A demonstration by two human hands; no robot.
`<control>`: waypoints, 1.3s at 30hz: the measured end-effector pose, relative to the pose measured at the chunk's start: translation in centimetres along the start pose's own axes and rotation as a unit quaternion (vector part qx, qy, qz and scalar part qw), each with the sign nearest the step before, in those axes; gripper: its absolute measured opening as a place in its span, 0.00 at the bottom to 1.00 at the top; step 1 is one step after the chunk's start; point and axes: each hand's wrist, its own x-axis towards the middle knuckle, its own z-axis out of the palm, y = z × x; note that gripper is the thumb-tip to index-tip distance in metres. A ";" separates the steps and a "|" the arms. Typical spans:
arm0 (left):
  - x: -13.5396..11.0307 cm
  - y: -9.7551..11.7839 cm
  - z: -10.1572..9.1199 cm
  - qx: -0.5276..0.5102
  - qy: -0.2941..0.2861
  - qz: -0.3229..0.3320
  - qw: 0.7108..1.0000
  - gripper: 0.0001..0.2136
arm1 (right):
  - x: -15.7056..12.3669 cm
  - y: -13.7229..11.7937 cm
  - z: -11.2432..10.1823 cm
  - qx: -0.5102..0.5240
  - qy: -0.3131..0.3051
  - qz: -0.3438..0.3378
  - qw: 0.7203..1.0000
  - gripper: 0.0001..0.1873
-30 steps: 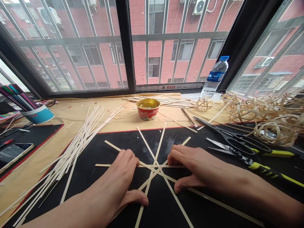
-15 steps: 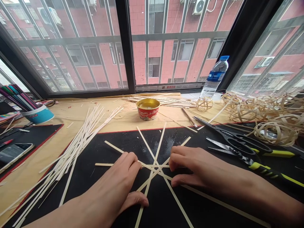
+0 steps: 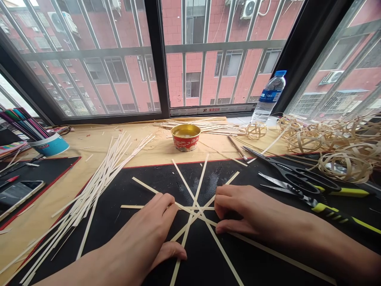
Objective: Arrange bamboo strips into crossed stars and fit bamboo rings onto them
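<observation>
flat, narrow strips (image 3: 200, 213) of pale, woody-looking material cross as a star on the dark, textured mat (image 3: 196, 264), leaving a small gap at the middle. the left hand (image 3: 157, 222) bends over the strips on one side of the crossing, the right hand (image 3: 238, 206) curls over those opposite. both thumbs stand apart from the fingers, but the fingertips are mostly hidden, so i cannot tell whether either grip is closed on a strip. the lower strip ends run out of view; a loose bundle (image 3: 99, 178) is cut off too. the mat's red edge borders the tan counter (image 3: 154, 150), where a round red-and-gold tin (image 3: 186, 142) stands. bare mat lies between the thumbs; lime-handled shears (image 3: 331, 215) crowd the right forearm.
</observation>
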 end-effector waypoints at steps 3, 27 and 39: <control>0.1 -0.2 0.3 -0.006 -0.003 -0.008 1.000 0.16 | -0.1 -0.1 0.0 0.002 -0.008 -0.005 1.000 0.13; 0.2 -1.3 2.7 0.065 0.031 0.016 0.997 0.19 | -0.3 -0.8 -0.3 -0.028 -0.035 0.008 0.999 0.12; 0.2 -0.5 1.5 0.059 0.034 0.027 0.997 0.19 | -0.4 -0.2 -0.1 0.020 -0.020 0.008 1.000 0.13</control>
